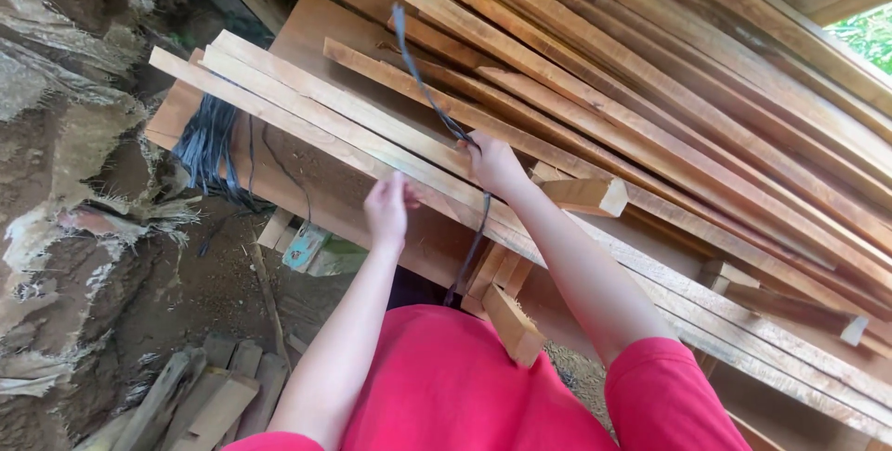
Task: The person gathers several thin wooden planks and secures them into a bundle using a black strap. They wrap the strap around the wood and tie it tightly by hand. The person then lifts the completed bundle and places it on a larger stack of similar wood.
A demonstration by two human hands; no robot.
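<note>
A big stack of long wooden slats [595, 107] lies across the view, on a wide board [316, 182]. My right hand [492, 165] is closed on a thin dark strap [423, 79] that runs up over the slats and hangs down below my wrist. My left hand [387, 209] rests against the front edge of the nearest slats, fingers curled; whether it holds the strap's lower end is unclear. I wear red sleeves.
A bundle of dark straps [209, 149] hangs off the board's left end. Short wood offcuts [506, 321] stick out under the stack. More scrap planks [200, 400] lie on the dirt ground at lower left, beside a rough earth bank [65, 182].
</note>
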